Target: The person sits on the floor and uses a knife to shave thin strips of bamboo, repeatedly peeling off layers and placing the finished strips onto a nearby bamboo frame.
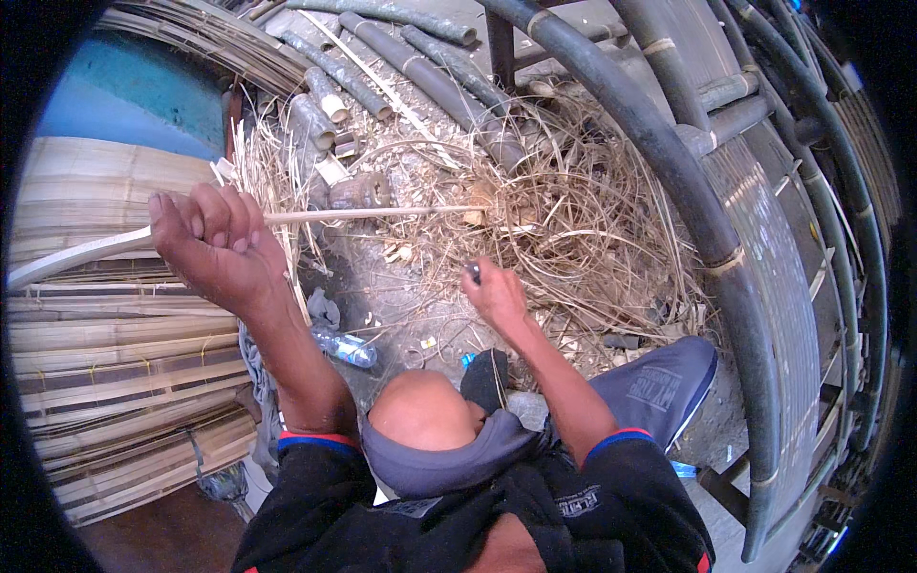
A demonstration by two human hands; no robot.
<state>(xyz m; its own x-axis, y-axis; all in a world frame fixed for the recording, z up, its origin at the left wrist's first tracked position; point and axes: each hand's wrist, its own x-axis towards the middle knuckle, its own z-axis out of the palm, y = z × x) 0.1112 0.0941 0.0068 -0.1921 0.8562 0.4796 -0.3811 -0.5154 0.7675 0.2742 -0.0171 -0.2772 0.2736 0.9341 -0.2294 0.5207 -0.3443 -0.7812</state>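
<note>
A long pale bamboo strip (373, 213) runs across the view from the left rim to the shavings in the middle. My left hand (218, 234) is closed around it, with a wider part of the strip bending out to the left. Its far end lies by a small yellowish wood piece (474, 218). Lower and to the right, my right hand (499, 298) is closed on a dark handle (473, 274), whose end shows at the fingers. No blade or other part of that tool can be made out. The right hand is apart from the strip.
Curled bamboo shavings (611, 220) cover the ground ahead. Cut bamboo poles (420, 76) lie beyond them. A dark bamboo frame (707, 229) curves along the right. Split-bamboo panels (124, 353) stand at left. A plastic bottle (346, 349) lies near my bare knee (425, 411).
</note>
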